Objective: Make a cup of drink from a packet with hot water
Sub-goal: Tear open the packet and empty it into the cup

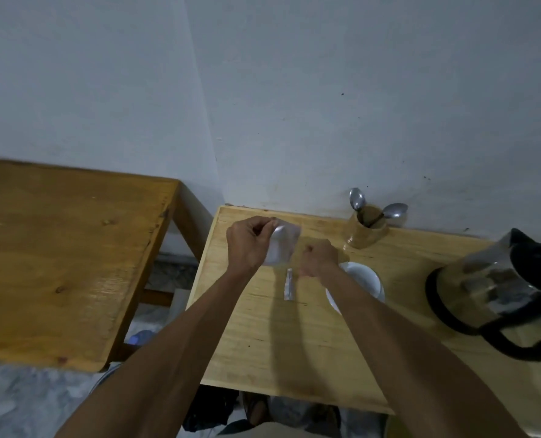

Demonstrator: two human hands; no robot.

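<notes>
My left hand [247, 245] pinches the top of a silvery drink packet [283, 248] and holds it upright above the far left part of the small wooden table [262, 343]. My right hand [319, 259] hovers just right of the packet with its fingers curled closed, and I see nothing in it. A narrow silvery strip [288, 284] lies flat on the table below and between my hands. A white cup on a white saucer [365, 279] stands right of the strip, partly hidden by my right wrist.
A steel and black electric kettle [484, 289] stands at the table's right side. At the back by the wall, a wooden holder [365, 233] keeps two spoons. A larger wooden table [57, 263] stands to the left, with a gap between the two.
</notes>
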